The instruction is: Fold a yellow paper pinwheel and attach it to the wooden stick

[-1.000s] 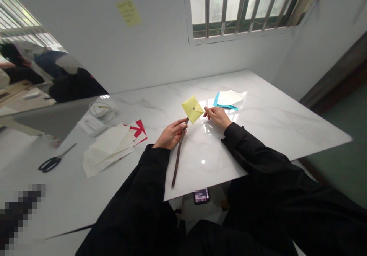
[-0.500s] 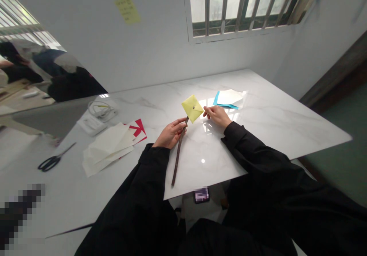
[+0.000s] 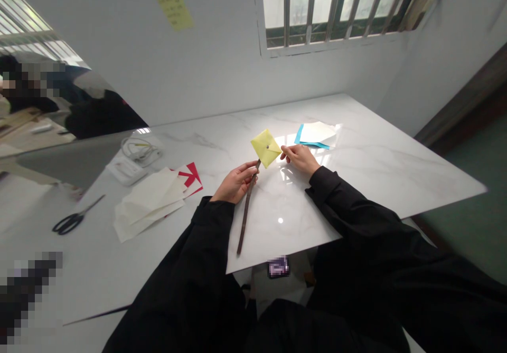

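Observation:
My left hand is closed round a thin brown stick, just below its top. The stick slants down toward the table's front edge. At its upper end is a small yellow paper pinwheel, with folded flaps and a round grey pin head at the centre. My right hand is on the other side, its thumb and forefinger together at the pinwheel's right corner. The other fingers of that hand are curled in.
Cream paper sheets and red paper pieces lie left, near black-handled scissors and a white box with a cable. Blue and cream paper lies behind my right hand. A barred window is above; people show at far left.
Both hands, the stick and the pinwheel hold almost the same positions. Only a slight shift of the whole view is visible.

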`<act>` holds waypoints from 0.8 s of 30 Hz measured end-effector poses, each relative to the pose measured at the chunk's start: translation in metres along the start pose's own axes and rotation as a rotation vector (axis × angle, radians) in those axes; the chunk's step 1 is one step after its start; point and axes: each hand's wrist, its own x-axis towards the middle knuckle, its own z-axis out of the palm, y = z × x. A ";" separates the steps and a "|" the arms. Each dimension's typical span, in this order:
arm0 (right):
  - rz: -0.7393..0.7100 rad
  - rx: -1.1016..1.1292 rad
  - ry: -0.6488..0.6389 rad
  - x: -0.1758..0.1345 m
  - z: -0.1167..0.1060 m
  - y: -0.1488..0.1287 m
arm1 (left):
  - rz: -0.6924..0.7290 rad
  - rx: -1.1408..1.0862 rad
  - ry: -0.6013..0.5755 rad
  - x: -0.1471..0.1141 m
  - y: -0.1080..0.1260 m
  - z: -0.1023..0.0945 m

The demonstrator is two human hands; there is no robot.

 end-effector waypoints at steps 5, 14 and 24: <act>0.001 -0.006 -0.002 0.001 0.001 0.002 | 0.005 0.004 0.003 0.001 0.000 0.000; 0.001 -0.025 -0.014 0.001 0.000 0.000 | 0.002 -0.001 0.001 0.002 -0.001 0.000; 0.004 -0.032 -0.023 0.001 0.000 0.000 | 0.003 -0.020 -0.001 0.003 -0.002 -0.002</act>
